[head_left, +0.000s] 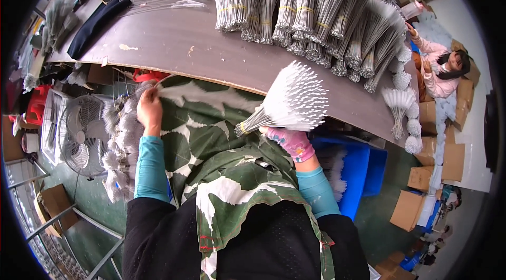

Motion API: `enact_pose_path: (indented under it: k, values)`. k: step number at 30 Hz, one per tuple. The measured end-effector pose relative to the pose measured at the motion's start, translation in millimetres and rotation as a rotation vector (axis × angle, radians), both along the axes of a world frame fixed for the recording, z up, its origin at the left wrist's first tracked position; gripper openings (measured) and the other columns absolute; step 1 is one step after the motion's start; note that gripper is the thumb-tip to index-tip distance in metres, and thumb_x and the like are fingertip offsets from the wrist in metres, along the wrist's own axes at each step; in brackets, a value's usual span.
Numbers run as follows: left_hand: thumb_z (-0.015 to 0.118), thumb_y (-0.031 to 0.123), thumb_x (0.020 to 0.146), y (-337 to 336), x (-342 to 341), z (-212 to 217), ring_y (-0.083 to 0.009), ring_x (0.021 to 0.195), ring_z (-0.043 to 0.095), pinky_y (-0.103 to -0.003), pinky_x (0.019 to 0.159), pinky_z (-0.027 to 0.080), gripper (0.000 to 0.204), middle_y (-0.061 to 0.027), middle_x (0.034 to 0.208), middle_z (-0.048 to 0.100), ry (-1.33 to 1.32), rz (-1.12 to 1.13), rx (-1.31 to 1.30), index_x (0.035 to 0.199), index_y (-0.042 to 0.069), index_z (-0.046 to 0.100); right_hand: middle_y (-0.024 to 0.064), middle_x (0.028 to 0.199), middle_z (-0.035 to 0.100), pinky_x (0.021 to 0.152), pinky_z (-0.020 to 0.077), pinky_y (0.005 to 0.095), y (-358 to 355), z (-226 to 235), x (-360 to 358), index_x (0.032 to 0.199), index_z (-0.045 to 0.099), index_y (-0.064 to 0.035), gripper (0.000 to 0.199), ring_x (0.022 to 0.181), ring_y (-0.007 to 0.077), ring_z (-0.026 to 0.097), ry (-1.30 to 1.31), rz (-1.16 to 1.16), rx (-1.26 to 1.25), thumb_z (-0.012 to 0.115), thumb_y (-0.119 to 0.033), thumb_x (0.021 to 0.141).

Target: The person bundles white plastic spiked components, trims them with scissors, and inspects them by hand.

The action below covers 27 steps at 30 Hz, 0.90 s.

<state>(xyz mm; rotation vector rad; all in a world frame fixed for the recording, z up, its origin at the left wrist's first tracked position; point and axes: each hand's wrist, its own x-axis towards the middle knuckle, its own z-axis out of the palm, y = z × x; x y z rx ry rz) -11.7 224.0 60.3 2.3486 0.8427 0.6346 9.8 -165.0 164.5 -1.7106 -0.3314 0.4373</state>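
By the table's (pixel 158 42) near edge, the right hand (pixel 290 143) grasps a brush bundle (pixel 287 98) by its stems (pixel 257 119); further left along that edge, the left hand (pixel 150 108) has its fingers drawn together, on what I cannot tell. The bundle, flared like a fan, looks light, its fuzzy white heads (pixel 305 93) soft and crushable, so the thin, springy metal stems near the yellow tie (pixel 241 128) seem the safest hold.

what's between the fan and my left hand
In the head view, white-bristled bundles show between the fan and your left hand.
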Motion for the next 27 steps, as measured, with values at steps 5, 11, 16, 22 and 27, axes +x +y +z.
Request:
enact_pose_path:
  k: [5, 11, 16, 22, 27]
  values:
    - [0.067, 0.013, 0.077, -14, -34, 22, -0.0325, 0.101, 0.059, -0.041, 0.089, 0.047, 0.023, -0.0147, 0.112, 0.060, 0.201, -0.201, 0.096, 0.100, 0.010, 0.068, 0.0073, 0.113, 0.065, 0.091, 0.0458, 0.0332, 16, -4, 0, 0.116, 0.060, -0.0008, 0.050, 0.104, 0.0177, 0.059, -0.272, 0.000, -0.154, 0.079, -0.007, 0.070]
    - [0.076, 0.014, 0.074, -138, -15, 55, -0.0236, 0.123, 0.049, -0.039, 0.103, 0.039, 0.073, -0.0127, 0.133, 0.051, 0.072, -1.017, -0.850, 0.138, 0.006, 0.041, 0.0050, 0.108, 0.067, 0.087, 0.0479, 0.0314, 33, -27, -2, 0.112, 0.062, -0.0016, 0.046, 0.096, 0.0142, 0.061, 0.025, -0.129, -0.013, 0.078, -0.003, 0.069]
    - [0.066, -0.001, 0.070, -209, 9, 36, -0.0213, 0.118, 0.050, -0.033, 0.100, 0.041, 0.079, -0.0148, 0.127, 0.052, -0.005, -1.011, -1.030, 0.140, 0.002, 0.031, 0.0115, 0.097, 0.070, 0.079, 0.0514, 0.0350, 32, -43, 12, 0.108, 0.063, -0.0018, 0.048, 0.088, 0.0225, 0.067, 0.094, -0.223, -0.192, 0.079, -0.013, 0.064]
    - [0.068, -0.003, 0.073, -227, 6, 6, -0.0126, 0.108, 0.056, -0.031, 0.093, 0.045, 0.052, -0.0063, 0.112, 0.064, -0.110, -0.971, -0.914, 0.122, 0.005, 0.053, 0.0147, 0.099, 0.069, 0.080, 0.0513, 0.0384, 24, -42, 10, 0.108, 0.065, -0.0059, 0.047, 0.092, 0.0317, 0.066, -0.144, -0.134, -0.399, 0.079, -0.023, 0.066]
    - [0.073, 0.000, 0.077, -221, -1, -6, -0.0120, 0.107, 0.057, -0.030, 0.093, 0.045, 0.046, -0.0042, 0.114, 0.065, -0.061, -1.010, -1.113, 0.120, 0.008, 0.057, 0.0071, 0.090, 0.066, 0.070, 0.0505, 0.0323, 9, -33, 4, 0.105, 0.063, -0.0034, 0.046, 0.072, 0.0175, 0.062, 0.133, -0.010, -0.335, 0.080, -0.024, 0.067]
